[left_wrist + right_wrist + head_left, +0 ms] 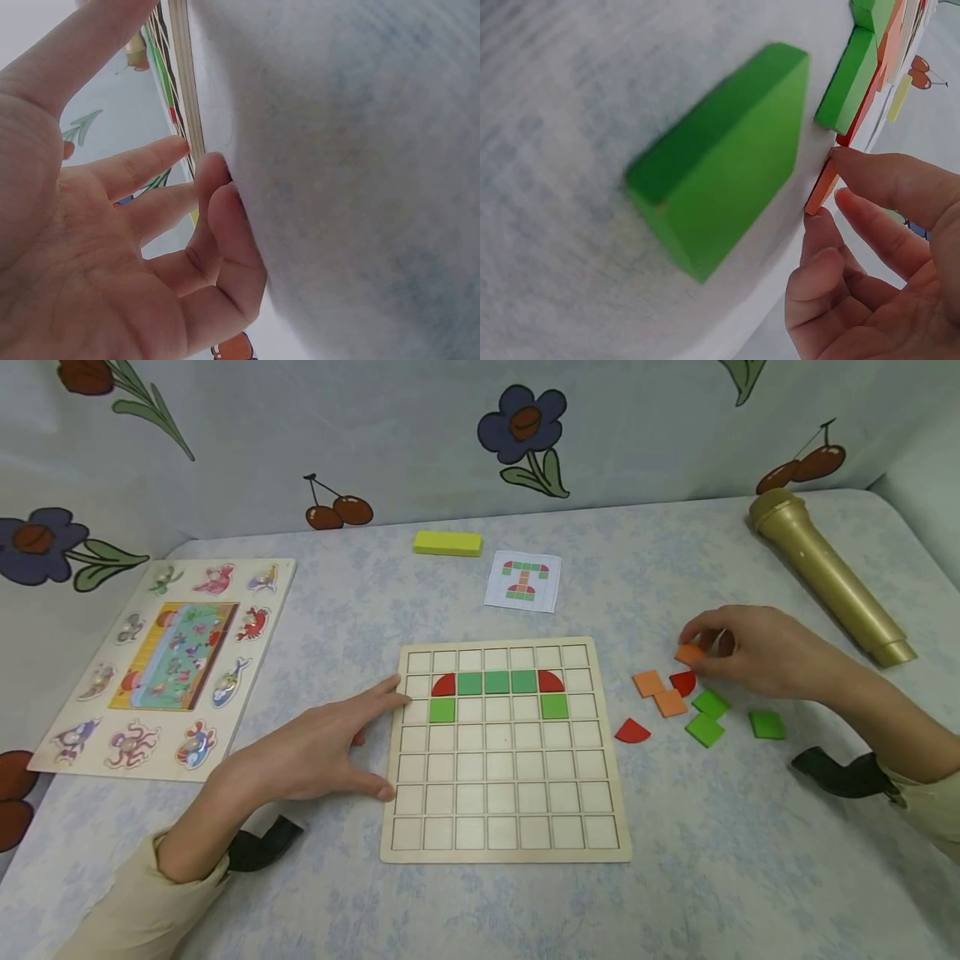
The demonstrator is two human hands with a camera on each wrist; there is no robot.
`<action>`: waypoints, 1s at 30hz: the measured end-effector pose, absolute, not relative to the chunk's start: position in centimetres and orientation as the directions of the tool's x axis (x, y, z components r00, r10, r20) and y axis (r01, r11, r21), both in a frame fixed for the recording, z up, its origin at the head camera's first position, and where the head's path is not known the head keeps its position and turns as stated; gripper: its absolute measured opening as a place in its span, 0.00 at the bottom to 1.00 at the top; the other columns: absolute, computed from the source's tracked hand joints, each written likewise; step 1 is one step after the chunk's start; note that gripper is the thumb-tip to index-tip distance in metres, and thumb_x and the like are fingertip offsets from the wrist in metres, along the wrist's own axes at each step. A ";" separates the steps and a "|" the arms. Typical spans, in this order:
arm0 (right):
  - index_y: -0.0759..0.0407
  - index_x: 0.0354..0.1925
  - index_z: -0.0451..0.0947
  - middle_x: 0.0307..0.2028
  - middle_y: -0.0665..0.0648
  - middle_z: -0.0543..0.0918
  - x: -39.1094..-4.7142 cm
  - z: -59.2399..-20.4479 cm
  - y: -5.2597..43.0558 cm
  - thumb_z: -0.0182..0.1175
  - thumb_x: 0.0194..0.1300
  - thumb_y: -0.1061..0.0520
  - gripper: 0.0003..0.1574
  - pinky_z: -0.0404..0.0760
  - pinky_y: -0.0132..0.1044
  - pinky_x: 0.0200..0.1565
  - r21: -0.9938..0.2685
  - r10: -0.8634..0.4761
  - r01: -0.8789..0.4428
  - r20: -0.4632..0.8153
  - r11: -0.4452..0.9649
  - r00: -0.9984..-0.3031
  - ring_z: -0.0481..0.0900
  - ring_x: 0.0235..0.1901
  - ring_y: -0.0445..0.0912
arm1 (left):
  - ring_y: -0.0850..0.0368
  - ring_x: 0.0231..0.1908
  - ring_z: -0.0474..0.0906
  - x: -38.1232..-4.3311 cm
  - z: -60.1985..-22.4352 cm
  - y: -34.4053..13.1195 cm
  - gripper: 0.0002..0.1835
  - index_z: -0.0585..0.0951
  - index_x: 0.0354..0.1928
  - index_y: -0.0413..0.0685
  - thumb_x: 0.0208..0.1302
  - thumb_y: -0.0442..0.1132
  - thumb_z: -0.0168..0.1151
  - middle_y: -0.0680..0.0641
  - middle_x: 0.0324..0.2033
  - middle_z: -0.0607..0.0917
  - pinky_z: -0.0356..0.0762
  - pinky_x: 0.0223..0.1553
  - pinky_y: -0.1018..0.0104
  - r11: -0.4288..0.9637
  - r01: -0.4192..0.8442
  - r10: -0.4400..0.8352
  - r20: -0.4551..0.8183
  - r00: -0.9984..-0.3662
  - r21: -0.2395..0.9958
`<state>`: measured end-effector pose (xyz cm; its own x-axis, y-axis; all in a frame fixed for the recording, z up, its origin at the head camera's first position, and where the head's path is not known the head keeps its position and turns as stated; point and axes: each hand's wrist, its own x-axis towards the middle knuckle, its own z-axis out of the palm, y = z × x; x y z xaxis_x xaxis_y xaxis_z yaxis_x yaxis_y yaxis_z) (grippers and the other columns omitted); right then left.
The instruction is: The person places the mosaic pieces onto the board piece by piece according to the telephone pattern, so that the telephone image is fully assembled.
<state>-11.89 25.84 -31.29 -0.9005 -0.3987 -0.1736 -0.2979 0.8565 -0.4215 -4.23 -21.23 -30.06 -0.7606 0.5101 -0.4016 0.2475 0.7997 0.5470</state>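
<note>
My left hand (315, 743) lies at the left edge of a wooden grid board (506, 839), thumb and fingertips spread along that edge. In the left wrist view the fingertips meet the board's side (187, 82). Near the top of the grid sit green square tiles (497, 682) in a row, a red quarter-round tile (444, 685) at each end, and a light green square (555, 706) under each red one. Right of the board, my right hand (765, 652) pinches an orange square tile (823, 186) between thumb and fingertips, close over the loose tiles.
Loose orange squares (671, 703), red quarter-rounds (633, 731) and green squares (705, 730) lie right of the board. Behind it are a pattern card (540, 578) and a yellow block (447, 543). A gold microphone (832, 577) lies far right; a sea-animal picture board (258, 693) lies left.
</note>
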 end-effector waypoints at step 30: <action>0.58 0.46 0.82 0.33 0.49 0.79 -8.7 -29.3 12.7 0.68 0.60 0.63 0.15 0.72 0.40 0.34 -0.585 -0.638 -0.492 -0.057 0.645 -0.768 0.72 0.29 0.44 | 0.56 0.47 0.77 -4.3 -30.2 -21.2 0.54 0.61 0.74 0.53 0.47 0.55 0.79 0.50 0.77 0.47 0.73 0.46 0.57 0.802 0.255 0.512 -0.402 -0.759 0.541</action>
<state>-8.74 12.66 -29.31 -0.7681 -0.6377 -0.0572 -0.4920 0.6450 -0.5848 -4.25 -21.18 -30.16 -0.7587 0.5123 -0.4023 0.2545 0.8017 0.5409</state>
